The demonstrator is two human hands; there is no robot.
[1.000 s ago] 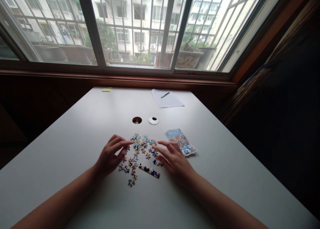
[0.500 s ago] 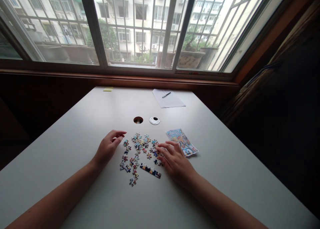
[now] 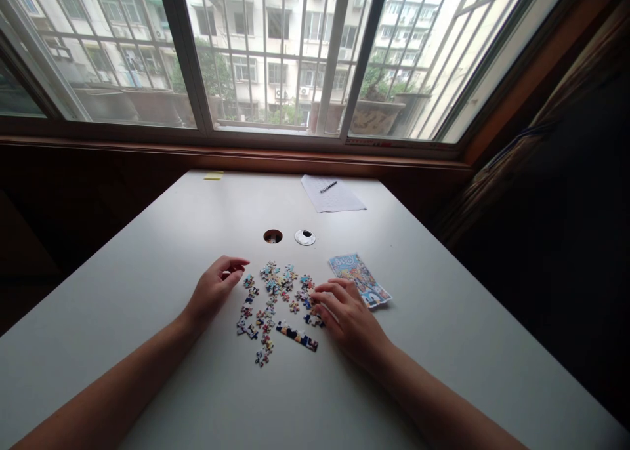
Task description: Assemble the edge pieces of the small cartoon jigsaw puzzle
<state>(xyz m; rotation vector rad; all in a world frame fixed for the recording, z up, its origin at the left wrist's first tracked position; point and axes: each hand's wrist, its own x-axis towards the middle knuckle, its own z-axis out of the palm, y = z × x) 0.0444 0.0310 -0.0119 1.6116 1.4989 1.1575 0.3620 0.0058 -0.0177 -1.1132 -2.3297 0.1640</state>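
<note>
Loose jigsaw puzzle pieces (image 3: 278,279) lie scattered on the white table (image 3: 162,384). Near them a joined strip of pieces (image 3: 297,336) rests at a slant. My left hand (image 3: 216,289) is just left of the pile, its thumb and fingers apart with nothing between them. Over the right edge of the pile is my right hand (image 3: 347,315), fingers spread and bent, the tips at some pieces; whether they touch them I cannot tell. A colourful picture sheet (image 3: 357,276) lies beyond that hand, which partly covers it.
Toward the window are a round hole (image 3: 272,237) in the tabletop and its round cover (image 3: 305,237). Papers (image 3: 335,201) with a pen (image 3: 329,187) on them lie at the far edge. A yellow note (image 3: 213,175) is at the far left corner.
My right hand has shifted very slightly to the right, its fingertips still at the right-hand pieces. My left hand and the strip look the same.
</note>
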